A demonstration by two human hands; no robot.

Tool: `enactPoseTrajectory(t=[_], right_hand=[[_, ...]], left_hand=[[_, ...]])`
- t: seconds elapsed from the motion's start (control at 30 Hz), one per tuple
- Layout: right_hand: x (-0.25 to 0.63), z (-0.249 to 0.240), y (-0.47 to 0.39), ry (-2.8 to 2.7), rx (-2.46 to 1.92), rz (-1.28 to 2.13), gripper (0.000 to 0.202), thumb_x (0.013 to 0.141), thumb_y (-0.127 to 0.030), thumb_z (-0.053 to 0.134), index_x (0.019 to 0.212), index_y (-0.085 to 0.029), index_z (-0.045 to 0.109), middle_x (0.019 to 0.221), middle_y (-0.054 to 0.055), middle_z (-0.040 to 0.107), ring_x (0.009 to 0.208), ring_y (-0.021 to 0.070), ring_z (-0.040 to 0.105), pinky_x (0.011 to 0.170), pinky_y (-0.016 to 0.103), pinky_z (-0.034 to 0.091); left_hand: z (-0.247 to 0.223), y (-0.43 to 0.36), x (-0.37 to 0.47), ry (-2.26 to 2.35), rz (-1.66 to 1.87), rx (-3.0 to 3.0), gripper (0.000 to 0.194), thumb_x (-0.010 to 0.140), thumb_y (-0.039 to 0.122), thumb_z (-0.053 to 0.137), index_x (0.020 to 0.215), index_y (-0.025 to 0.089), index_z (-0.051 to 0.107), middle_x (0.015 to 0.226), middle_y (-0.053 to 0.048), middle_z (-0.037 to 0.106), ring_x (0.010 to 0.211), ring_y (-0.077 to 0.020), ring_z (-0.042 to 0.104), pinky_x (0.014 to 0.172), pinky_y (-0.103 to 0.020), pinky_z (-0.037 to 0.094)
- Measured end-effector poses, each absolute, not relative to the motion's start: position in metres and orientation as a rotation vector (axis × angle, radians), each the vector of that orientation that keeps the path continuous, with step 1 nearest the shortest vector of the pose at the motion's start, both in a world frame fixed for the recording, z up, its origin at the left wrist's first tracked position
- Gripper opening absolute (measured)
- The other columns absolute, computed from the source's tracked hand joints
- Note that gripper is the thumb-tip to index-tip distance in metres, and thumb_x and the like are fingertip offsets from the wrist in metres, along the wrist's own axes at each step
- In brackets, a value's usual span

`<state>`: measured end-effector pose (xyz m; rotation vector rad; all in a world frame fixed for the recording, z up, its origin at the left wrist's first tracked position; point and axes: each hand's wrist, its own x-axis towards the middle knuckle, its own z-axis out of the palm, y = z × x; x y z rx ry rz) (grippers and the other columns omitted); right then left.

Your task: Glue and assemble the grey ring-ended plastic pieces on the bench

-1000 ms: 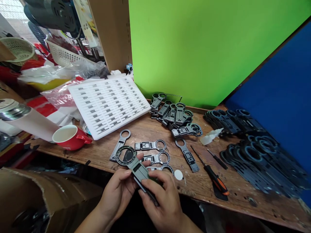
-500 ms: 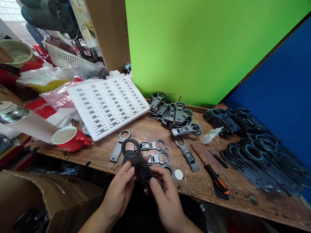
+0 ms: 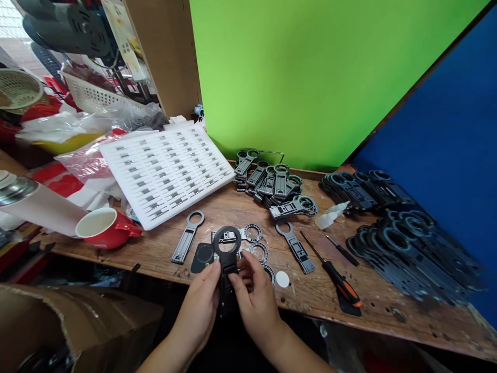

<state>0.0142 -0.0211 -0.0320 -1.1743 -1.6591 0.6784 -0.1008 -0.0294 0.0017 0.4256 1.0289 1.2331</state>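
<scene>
Both hands hold a dark bracket with a ring at its top end (image 3: 227,242) over the front edge of the bench. My left hand (image 3: 200,303) is closed around its left side. On the other side my right hand (image 3: 256,295) grips it, thumb pressed on the front face below the ring. Behind it lie several silver-grey ringed brackets (image 3: 252,233), partly hidden by the held one. A single ringed bracket (image 3: 188,238) lies to the left, another (image 3: 295,247) to the right. Close by are a dark square pad (image 3: 202,257) and a white disc (image 3: 282,279).
An orange-black screwdriver (image 3: 337,280) and a thinner screwdriver (image 3: 342,250) lie at right, beside stacked dark brackets (image 3: 404,248). More brackets (image 3: 272,181) are heaped at the back. A white slotted tray (image 3: 166,171), red mug (image 3: 104,228) and flask (image 3: 46,204) stand left; a cardboard box (image 3: 108,316) sits below.
The held bracket has turned from a slant to nearly upright, its ring moving right. My right hand's grip has shifted up toward the ring. The dark pad is now uncovered.
</scene>
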Motion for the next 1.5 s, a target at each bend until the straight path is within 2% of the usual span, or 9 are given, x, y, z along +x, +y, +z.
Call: enactPoseTrajectory(t=[0.13, 0.27, 0.43, 0.53, 1.03, 1.2, 1.3, 1.4, 1.5], right_hand=[[0.016, -0.032, -0.017, -1.76, -1.068, 0.557, 0.038, 0.087, -0.013, 0.048, 0.122, -0.026, 0.056, 0.095, 0.006, 0.061, 0.086, 0.0164, 0.061, 0.073, 0.03, 0.053], [0.015, -0.028, -0.02, -1.786, -1.084, 0.443, 0.033, 0.086, -0.012, 0.049, 0.115, -0.024, 0.06, 0.097, 0.008, 0.06, 0.088, 0.0178, 0.059, 0.075, 0.033, 0.052], [0.018, -0.012, -0.014, -1.805, -1.142, 0.818, 0.01, 0.084, -0.018, 0.053, 0.091, -0.02, 0.059, 0.095, 0.006, 0.059, 0.089, 0.0172, 0.057, 0.078, 0.03, 0.048], [0.022, 0.002, -0.006, -1.865, -1.09, 0.964, 0.003, 0.083, -0.019, 0.056, 0.086, -0.019, 0.056, 0.089, 0.003, 0.06, 0.084, 0.0156, 0.056, 0.075, 0.028, 0.045], [0.032, 0.012, -0.007, -1.95, -0.951, 0.956, 0.007, 0.085, -0.021, 0.058, 0.089, -0.019, 0.062, 0.091, 0.005, 0.059, 0.086, 0.0155, 0.056, 0.077, 0.028, 0.045], [0.033, 0.01, -0.011, -1.901, -0.965, 0.941, 0.01, 0.083, -0.02, 0.058, 0.093, -0.021, 0.062, 0.092, 0.005, 0.059, 0.087, 0.0167, 0.056, 0.077, 0.03, 0.046], [0.027, -0.005, -0.018, -1.678, -1.061, 0.938, 0.029, 0.082, -0.019, 0.058, 0.111, -0.023, 0.055, 0.105, 0.007, 0.056, 0.09, 0.0174, 0.056, 0.081, 0.033, 0.047], [0.018, -0.023, -0.025, -1.477, -1.071, 1.261, 0.047, 0.082, -0.026, 0.06, 0.126, -0.025, 0.044, 0.114, 0.008, 0.054, 0.094, 0.0176, 0.057, 0.084, 0.034, 0.047], [0.01, -0.031, -0.028, -1.249, -1.03, 1.642, 0.045, 0.084, -0.039, 0.056, 0.125, -0.023, 0.045, 0.103, 0.006, 0.059, 0.083, 0.016, 0.059, 0.075, 0.031, 0.048]], left_hand=[[-0.006, -0.031, -0.103, 1.133, 1.186, 0.548, 0.041, 0.079, 0.044, 0.06, 0.111, 0.019, 0.065, 0.117, -0.008, 0.065, 0.12, -0.0253, 0.049, 0.107, -0.039, 0.03], [-0.01, -0.029, -0.102, 1.272, 1.229, 0.595, 0.042, 0.077, 0.047, 0.06, 0.107, 0.019, 0.066, 0.118, -0.008, 0.064, 0.122, -0.025, 0.047, 0.107, -0.037, 0.029], [-0.007, -0.028, -0.105, 1.302, 1.195, 0.624, 0.043, 0.075, 0.048, 0.062, 0.104, 0.018, 0.068, 0.113, -0.008, 0.067, 0.118, -0.0267, 0.051, 0.104, -0.037, 0.033], [-0.006, -0.028, -0.11, 1.309, 1.194, 0.65, 0.045, 0.074, 0.05, 0.062, 0.103, 0.017, 0.068, 0.111, -0.008, 0.067, 0.116, -0.0268, 0.052, 0.103, -0.037, 0.033], [-0.006, -0.028, -0.12, 1.324, 1.159, 0.811, 0.046, 0.076, 0.049, 0.06, 0.107, 0.015, 0.067, 0.115, -0.01, 0.066, 0.117, -0.0278, 0.051, 0.107, -0.041, 0.027], [0.003, -0.025, -0.115, 1.276, 1.169, 0.7, 0.046, 0.069, 0.049, 0.067, 0.101, 0.016, 0.069, 0.106, -0.01, 0.069, 0.112, -0.0279, 0.055, 0.101, -0.038, 0.037], [0.01, -0.019, -0.111, 1.171, 1.221, 0.485, 0.046, 0.066, 0.04, 0.073, 0.104, 0.016, 0.066, 0.096, -0.009, 0.071, 0.101, -0.0257, 0.061, 0.092, -0.036, 0.045], [0.009, -0.014, -0.107, 1.114, 1.275, 0.366, 0.04, 0.065, 0.033, 0.075, 0.099, 0.016, 0.064, 0.084, -0.005, 0.069, 0.083, -0.0205, 0.065, 0.078, -0.031, 0.05], [0.002, -0.011, -0.105, 1.226, 1.352, 0.449, 0.037, 0.065, 0.033, 0.076, 0.095, 0.018, 0.061, 0.08, 0.0, 0.066, 0.074, -0.0144, 0.063, 0.07, -0.024, 0.049]])
